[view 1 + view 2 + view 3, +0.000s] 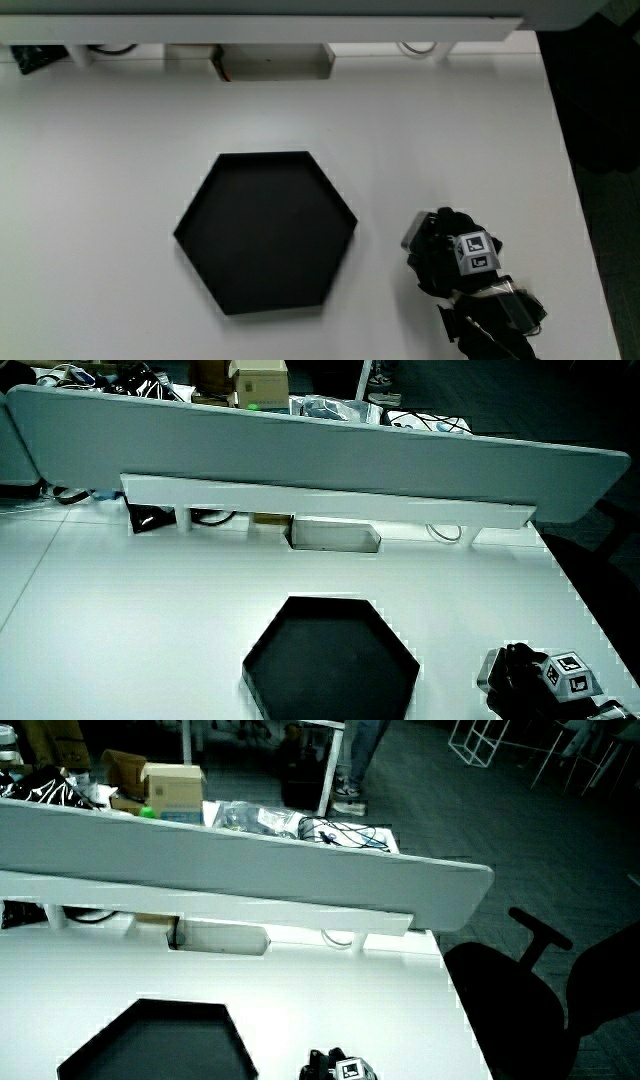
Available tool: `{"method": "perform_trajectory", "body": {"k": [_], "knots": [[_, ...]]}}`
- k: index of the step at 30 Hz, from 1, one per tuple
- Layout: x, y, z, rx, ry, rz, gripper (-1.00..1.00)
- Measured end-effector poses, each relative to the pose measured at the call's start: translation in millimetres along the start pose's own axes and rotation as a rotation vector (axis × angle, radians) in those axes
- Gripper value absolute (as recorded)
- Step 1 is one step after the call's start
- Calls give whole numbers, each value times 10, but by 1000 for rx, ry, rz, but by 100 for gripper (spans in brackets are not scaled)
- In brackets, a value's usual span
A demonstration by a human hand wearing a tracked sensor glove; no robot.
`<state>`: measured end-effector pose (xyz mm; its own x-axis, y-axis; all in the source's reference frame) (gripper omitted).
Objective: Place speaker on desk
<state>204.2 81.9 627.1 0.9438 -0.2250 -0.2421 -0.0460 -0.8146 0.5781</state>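
Observation:
The gloved hand (440,258) rests low on the white table (120,200), beside the black hexagonal tray (266,232) and close to the table's side edge. The patterned cube (475,252) sits on its back. Its fingers curl around a small grey object, the speaker (411,232), of which only a pale corner shows on the tray side of the fingers. In both side views the hand (520,678) (335,1068) is down at table height, and the grey speaker (486,670) peeks out from under the fingers. I cannot tell whether the speaker touches the table.
The tray holds nothing. A low white shelf (320,500) with cables under it runs along the grey partition (320,450), farther from the person than the tray. A dark office chair (520,990) stands off the table's side edge near the hand.

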Motion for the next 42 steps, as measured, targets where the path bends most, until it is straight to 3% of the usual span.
{"method": "perform_trajectory", "body": {"k": [1,3,5,8,14,21,25,27,30,33,36,37,39,40,41,42], "knots": [[14,-6,-21,-23,4,-1,0],[1,34,-235,-89,-2,28,0],[-30,42,-341,-130,-25,12,0],[-65,85,-556,-199,-2,9,0],[-181,83,-808,-300,-72,25,0],[-202,72,-938,-361,-128,30,0],[-167,56,-886,-337,-142,28,0],[-199,91,-909,-390,-171,16,0],[-243,114,-925,-422,-153,50,0],[-228,131,-952,-468,-149,37,0],[-186,152,-1038,-509,-147,11,-25],[-156,127,-1000,-479,-137,-11,-33],[-103,104,-1032,-471,-92,-1,-50],[-83,64,-991,-422,-57,8,-58],[-63,48,-1025,-419,-43,4,-67],[-36,-12,-966,-361,-36,-28,-75]]}}
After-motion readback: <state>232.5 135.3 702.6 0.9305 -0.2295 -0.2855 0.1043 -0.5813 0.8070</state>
